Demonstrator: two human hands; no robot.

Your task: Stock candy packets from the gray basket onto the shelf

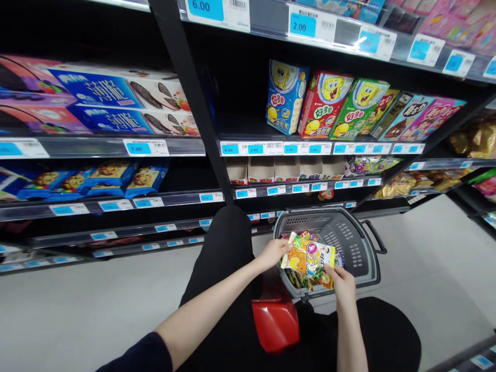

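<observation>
Beside dark store shelves [96,147] and above a pale floor [445,258], the head view shows the left hand [273,253] and right hand [343,284] pinching opposite ends of a yellow snack packet [308,256], held over a grey basket [351,248]. It partly hides other packets [296,280] lying inside. Pink packages [461,20] are cut off at the top; many lower price labels [70,209] are too small to read, and a red object [276,325] between the knees is hard to identify.

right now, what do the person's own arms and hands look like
The left hand and right hand are bare, with no gloves or watch showing. A dark, navy-looking sleeve ends near the left elbow; no right sleeve shows. Both visible forearms are uncovered.
</observation>
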